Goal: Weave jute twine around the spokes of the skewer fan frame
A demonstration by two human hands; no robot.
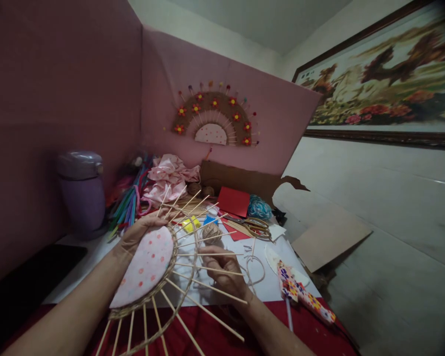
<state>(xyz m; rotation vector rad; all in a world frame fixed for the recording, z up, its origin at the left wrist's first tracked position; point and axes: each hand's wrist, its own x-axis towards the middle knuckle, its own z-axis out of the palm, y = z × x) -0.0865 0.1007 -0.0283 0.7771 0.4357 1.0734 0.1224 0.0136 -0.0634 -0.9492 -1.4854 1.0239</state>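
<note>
My left hand (146, 230) grips the upper edge of a half-round piece covered in pink dotted cloth (148, 264). Thin wooden sticks (207, 287) fan out from its twine-wrapped curved rim, and a ring of twine (196, 247) crosses them farther out. On the right, my right hand (224, 272) is closed at the sticks, its fingers pinched around the twine at that outer ring. A loose length of twine (258, 282) curls on the white surface beyond my right wrist. Behind the sticks sits a ball of twine (211, 233).
Scissors (257, 227), red paper (233, 201) and blue yarn (259, 206) lie at the back. A flowered glue gun (304, 294) rests at right. A purple container (82, 193) stands left, beside coloured pipe cleaners (131, 202). A finished-looking half-round piece (215, 101) hangs on the pink board.
</note>
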